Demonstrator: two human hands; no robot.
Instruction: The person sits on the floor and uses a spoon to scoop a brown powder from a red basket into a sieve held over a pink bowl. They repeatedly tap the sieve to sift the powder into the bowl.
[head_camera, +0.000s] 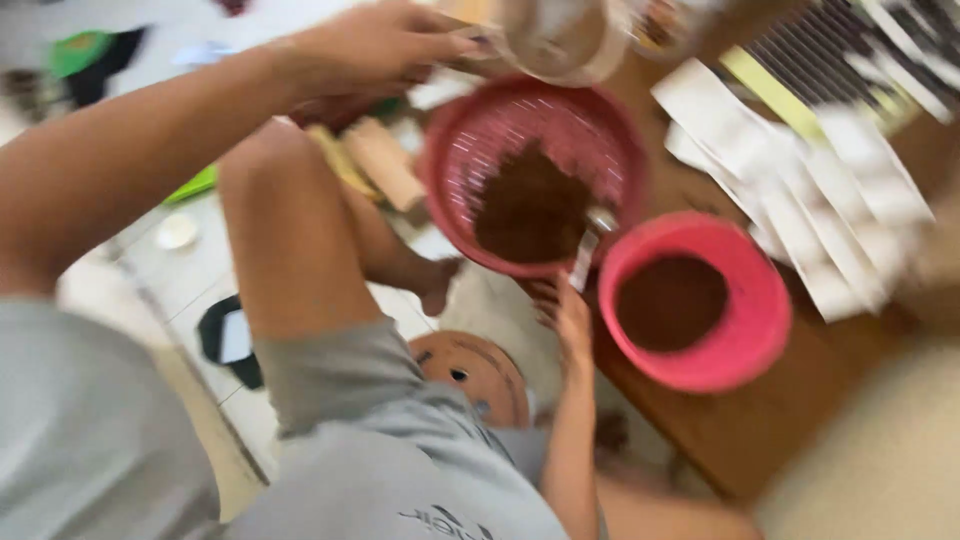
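1. Right hand (568, 318), fingers closed on a spoon (590, 245), dips into brown powder (530, 212) in the red sieve basket (470, 150).
2. Pink bowl (745, 345) beside it holds more powder; loose, light, easily spilled.
3. Left hand (375, 50) grips a blurred clear container (565, 40) above the sieve's rim; likely rigid, best held by its wall.

A floor of pale square tiles (190, 290) with thin grout lines fills the left side, lit by soft daylight. A low brown wooden counter (770, 420) stands at the right, its edge meeting a cream-coloured floor area (880, 470). The picture is motion-blurred.
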